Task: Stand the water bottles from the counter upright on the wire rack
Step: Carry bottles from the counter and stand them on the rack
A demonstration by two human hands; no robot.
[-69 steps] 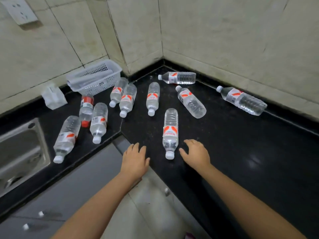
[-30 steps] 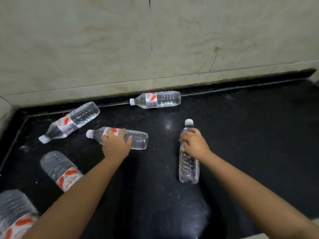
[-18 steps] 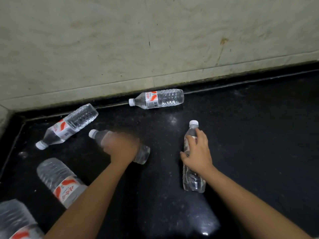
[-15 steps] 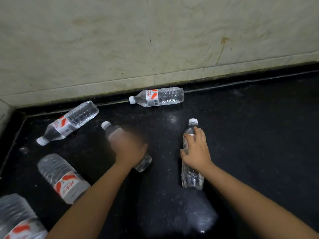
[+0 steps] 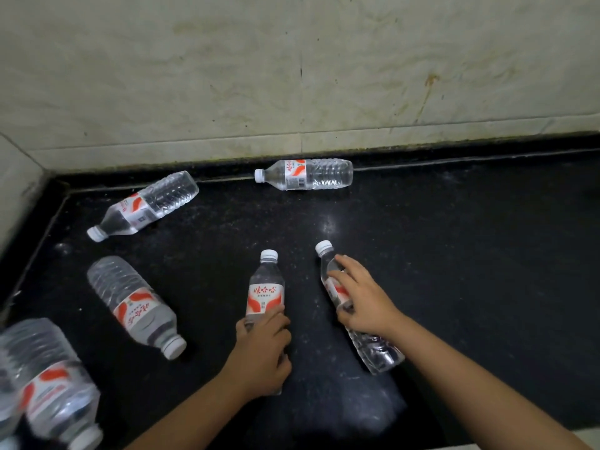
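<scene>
Clear water bottles with red-and-white labels lie on a black counter (image 5: 470, 254). My left hand (image 5: 261, 355) grips the lower half of one bottle (image 5: 265, 287), cap pointing away from me. My right hand (image 5: 363, 303) wraps the middle of a second bottle (image 5: 376, 350), tilted with its cap up and to the left. Loose bottles lie by the back wall (image 5: 308, 174), at the back left (image 5: 146, 206), at the left (image 5: 136, 306) and at the lower left corner (image 5: 52, 384). No wire rack is in view.
A pale tiled wall (image 5: 292, 76) runs along the back of the counter, and a second wall closes the corner at the left. The counter's front edge shows at the bottom right.
My left hand has drawn its bottle toward me and turned it so the cap points away. My right hand still holds its bottle, which now leans with its cap to the left.
</scene>
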